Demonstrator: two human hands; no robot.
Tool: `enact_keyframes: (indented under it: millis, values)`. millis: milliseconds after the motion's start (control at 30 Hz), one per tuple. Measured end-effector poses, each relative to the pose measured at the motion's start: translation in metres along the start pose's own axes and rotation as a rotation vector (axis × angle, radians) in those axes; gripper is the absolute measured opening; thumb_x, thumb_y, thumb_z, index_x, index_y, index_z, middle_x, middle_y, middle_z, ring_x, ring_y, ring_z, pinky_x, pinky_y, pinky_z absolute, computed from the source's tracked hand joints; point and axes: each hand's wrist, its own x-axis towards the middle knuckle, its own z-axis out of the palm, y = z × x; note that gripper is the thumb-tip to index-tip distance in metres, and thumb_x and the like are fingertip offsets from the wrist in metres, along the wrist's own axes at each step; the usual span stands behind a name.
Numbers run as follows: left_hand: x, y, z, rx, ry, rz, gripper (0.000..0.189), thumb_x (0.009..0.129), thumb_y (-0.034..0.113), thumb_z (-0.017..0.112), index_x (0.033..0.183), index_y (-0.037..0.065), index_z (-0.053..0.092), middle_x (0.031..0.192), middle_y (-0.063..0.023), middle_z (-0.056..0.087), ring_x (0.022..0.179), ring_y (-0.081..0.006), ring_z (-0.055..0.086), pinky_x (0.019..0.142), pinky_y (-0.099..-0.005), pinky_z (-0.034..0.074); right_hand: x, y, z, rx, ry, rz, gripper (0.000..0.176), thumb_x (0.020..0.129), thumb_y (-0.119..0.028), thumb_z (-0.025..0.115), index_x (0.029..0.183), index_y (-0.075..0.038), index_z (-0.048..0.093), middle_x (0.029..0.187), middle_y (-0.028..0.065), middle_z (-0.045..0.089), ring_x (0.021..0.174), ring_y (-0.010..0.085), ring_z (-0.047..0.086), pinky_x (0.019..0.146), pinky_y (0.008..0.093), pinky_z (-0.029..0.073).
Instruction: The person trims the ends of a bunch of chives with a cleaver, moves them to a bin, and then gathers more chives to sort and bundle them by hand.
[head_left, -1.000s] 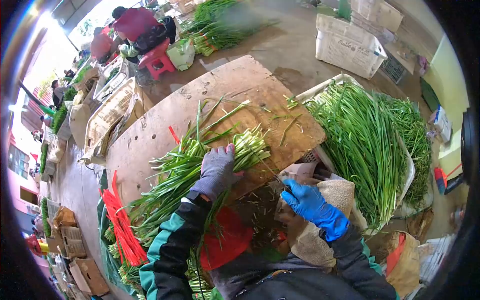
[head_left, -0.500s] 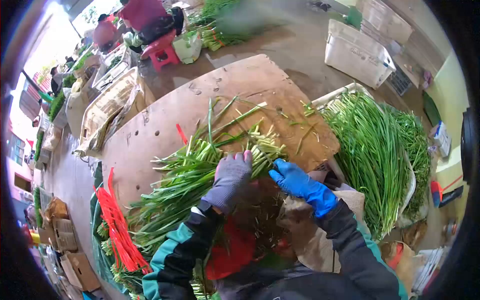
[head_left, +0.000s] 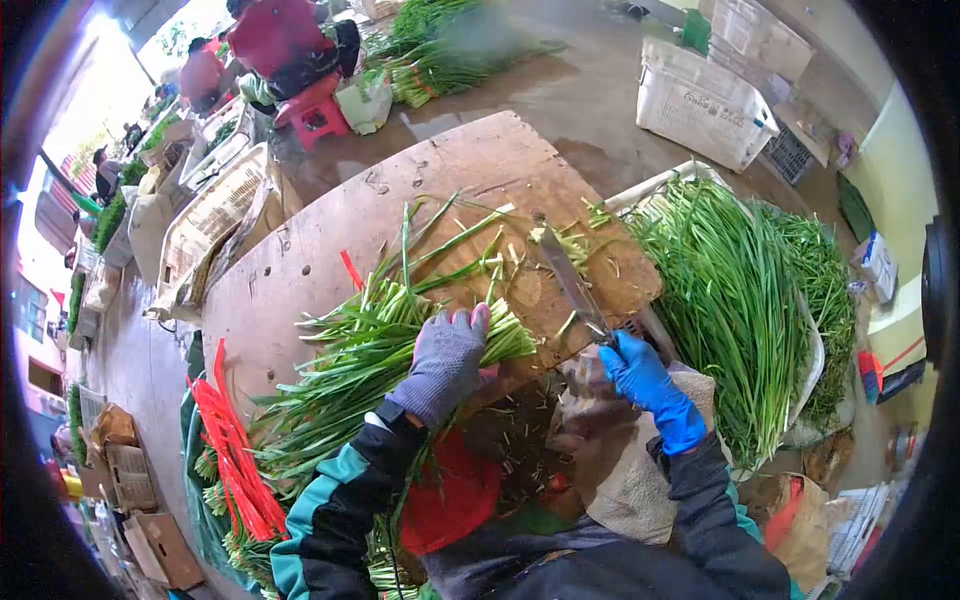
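Note:
My left hand [head_left: 447, 360], in a grey glove, is closed around a bundle of green stalks [head_left: 375, 335] near its pale cut ends. The bundle lies across the lower edge of the wooden board [head_left: 330, 230], its leaves pointing left. My right hand [head_left: 643, 375], in a blue glove, grips the handle of a knife [head_left: 570, 275]. The blade points up and left over the right part of the board, apart from the bundle. Small cut pieces [head_left: 575, 247] lie around the blade.
A crate of long green stalks [head_left: 720, 290] stands right of the board. Red ties [head_left: 232, 450] hang at its left. White crates [head_left: 700, 105] are at the back right. A person in red [head_left: 275, 40] sits near a red stool [head_left: 315, 110]. A woven basket [head_left: 215, 225] stands left.
The knife has moved right, away from the stalks, with my right hand shifting right. The bundle's ends now look trimmed and even, with cut pieces beside the blade. My left hand has moved slightly left.

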Motion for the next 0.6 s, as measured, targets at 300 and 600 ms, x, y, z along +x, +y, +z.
enact_keyframes:
  millis: [300,600]
  values:
    - [0.004,0.021,-0.021,-0.001,-0.201,-0.068,0.107,0.055,0.055,0.077,0.132,-0.003,0.03,0.104,-0.0195,0.055,0.098,-0.0312,0.055,0.083,-0.0417,0.043,-0.015,0.013,-0.003,0.155,0.034,-0.027,0.019,0.089,-0.022,0.054,0.09,-0.003,0.054,0.065,0.0136,0.053,0.056,0.0222,0.053,0.055,0.0354,0.044]
    - [0.004,0.043,-0.038,0.006,-0.224,0.007,0.068,0.068,0.026,0.07,0.122,0.0,0.039,0.091,-0.0179,0.059,0.084,-0.0339,0.061,0.074,-0.0407,0.048,-0.015,0.044,0.009,0.244,0.111,-0.113,0.021,0.087,-0.024,0.056,0.088,-0.003,0.054,0.064,0.0101,0.052,0.056,0.0169,0.05,0.056,0.0353,0.043]
